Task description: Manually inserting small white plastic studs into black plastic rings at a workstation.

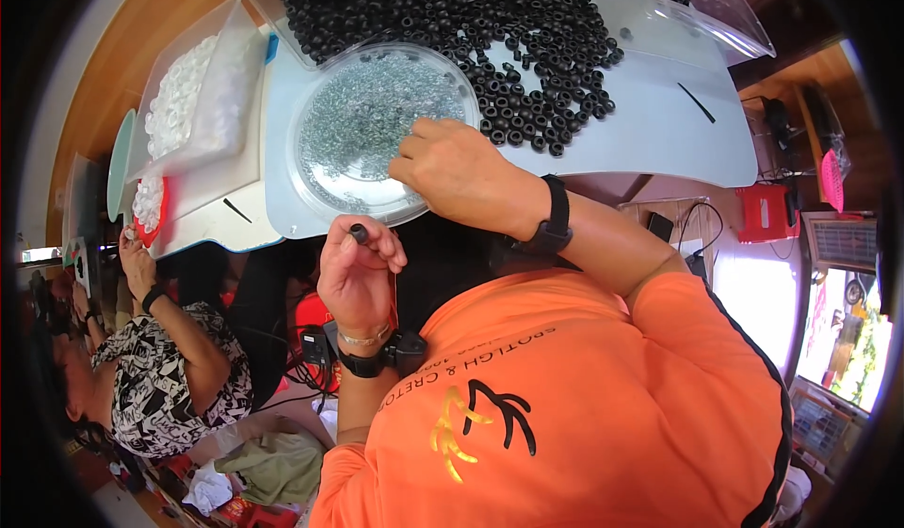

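Head view, my left hand (358, 274) at center frame pinching a small black ring (359, 233) in fingertips, my right hand (457, 172) just above, fingers narrow over the clear round dish (315, 184) of tiny metal rings, grip content I cannot tell, black ring pile (452, 20) at top.

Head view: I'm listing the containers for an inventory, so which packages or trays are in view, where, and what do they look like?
Round clear dish: centre, holds tiny grey rings.
Clear plastic box: far left, holds white rings.
Small red tray: left edge, holds white rings.
Clear tray: top right, holds few black rings.
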Action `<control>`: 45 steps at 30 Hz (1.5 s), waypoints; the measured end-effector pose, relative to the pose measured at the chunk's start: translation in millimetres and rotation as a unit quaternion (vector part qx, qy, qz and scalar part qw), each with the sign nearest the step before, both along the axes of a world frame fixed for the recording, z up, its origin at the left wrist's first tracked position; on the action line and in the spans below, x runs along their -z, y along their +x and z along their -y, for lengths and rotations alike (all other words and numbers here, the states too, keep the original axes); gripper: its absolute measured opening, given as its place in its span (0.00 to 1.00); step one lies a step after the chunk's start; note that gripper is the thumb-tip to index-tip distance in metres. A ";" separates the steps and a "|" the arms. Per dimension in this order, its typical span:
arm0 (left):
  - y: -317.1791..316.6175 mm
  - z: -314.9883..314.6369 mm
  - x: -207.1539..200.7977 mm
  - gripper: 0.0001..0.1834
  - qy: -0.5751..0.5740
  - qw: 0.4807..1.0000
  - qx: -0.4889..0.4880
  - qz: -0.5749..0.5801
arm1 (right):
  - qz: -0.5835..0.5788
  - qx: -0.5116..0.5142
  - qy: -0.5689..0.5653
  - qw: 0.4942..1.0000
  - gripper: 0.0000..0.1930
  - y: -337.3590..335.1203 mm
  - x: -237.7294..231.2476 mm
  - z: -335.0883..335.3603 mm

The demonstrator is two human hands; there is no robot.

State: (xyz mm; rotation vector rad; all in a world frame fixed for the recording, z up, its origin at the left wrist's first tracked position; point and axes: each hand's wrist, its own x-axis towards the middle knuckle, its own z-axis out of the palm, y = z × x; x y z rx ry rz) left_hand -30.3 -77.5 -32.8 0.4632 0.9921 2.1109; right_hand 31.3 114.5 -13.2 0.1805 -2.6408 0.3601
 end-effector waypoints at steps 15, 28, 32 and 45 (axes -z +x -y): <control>-9.2 -33.1 -38.1 0.13 -0.094 0.990 -0.002 -0.104 | 0.051 -0.025 -0.713 0.699 0.07 -5.1 -14.5 -32.2; -14.8 -56.0 -23.5 0.12 -0.033 0.995 0.042 -0.079 | 0.006 -0.041 -0.602 0.798 0.07 9.8 -2.5 -12.9; -3.1 -65.3 -31.3 0.13 -0.045 0.993 0.039 -0.104 | -0.007 -0.002 -0.548 0.836 0.07 19.9 -11.9 -17.4; 9.4 -65.2 -22.8 0.14 -0.095 0.988 0.036 -0.116 | -0.133 0.014 -0.320 0.938 0.05 37.1 -28.0 -12.9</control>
